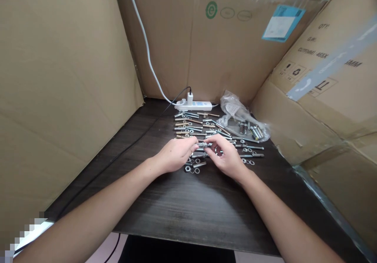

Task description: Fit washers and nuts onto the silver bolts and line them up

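Between my fingertips is a silver anchor bolt (200, 145), lying sideways above the rows of hardware. My left hand (176, 155) is closed round its left end. At the right end, the thumb and index finger of my right hand (228, 160) pinch it near what looks like a nut or washer; the fingers partly hide this spot. Under and behind both hands lie several bolts and threaded rods (193, 129), silver and brass-coloured, with loose nuts and washers among them. Closest to me are a hex nut (187, 169), a washer (197, 171) and a short metal sleeve (199, 164).
A clear plastic bag (235, 111) with more metal parts sits at the back right. Behind the rows stands a white power strip (194, 105) with a plugged-in charger. A black cable (129, 147) crosses the dark table (188, 204) on the left. Cardboard walls (176, 46) enclose three sides.
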{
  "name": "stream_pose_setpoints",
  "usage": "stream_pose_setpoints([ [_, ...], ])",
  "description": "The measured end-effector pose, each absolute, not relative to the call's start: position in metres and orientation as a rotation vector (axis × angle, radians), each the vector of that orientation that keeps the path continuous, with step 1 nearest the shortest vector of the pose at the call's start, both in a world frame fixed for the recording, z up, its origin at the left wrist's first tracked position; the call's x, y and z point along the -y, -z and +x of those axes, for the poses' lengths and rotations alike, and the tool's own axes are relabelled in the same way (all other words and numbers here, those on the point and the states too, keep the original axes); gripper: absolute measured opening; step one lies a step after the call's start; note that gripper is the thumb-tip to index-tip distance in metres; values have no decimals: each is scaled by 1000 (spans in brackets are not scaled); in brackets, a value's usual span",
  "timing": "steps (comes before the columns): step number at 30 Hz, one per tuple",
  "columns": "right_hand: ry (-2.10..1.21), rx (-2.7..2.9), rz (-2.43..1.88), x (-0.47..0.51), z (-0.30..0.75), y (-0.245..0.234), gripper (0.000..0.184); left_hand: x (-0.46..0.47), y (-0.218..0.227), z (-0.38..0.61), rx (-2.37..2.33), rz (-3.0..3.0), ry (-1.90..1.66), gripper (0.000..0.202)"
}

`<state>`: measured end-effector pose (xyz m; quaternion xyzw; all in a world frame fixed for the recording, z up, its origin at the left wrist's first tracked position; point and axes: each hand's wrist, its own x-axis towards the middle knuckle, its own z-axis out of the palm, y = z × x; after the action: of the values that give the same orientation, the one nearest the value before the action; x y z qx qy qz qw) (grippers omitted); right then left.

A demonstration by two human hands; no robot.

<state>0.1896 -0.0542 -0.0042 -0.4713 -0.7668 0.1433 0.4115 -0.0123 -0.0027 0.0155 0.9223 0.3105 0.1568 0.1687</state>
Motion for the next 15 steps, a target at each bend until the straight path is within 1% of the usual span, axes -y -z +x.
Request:
stream_pose_setpoints([
  [5,-358,1982,-1223,55,189,2,19,3,-15,-13,-881,2619,-422,24],
  [8,-396,2028,-1257,55,190,1,16,3,-15,-12,-865,2622,-410,25],
  [10,-396,2037,-1270,54,191,0,18,3,-14,-12,-860,2624,-402,25],
  [13,-386,2037,-1258,54,190,1,14,2,-13,-12,-873,2623,-409,24],
  [15,-367,2032,-1237,54,190,1,15,1,-12,-12,-870,2615,-429,23],
])
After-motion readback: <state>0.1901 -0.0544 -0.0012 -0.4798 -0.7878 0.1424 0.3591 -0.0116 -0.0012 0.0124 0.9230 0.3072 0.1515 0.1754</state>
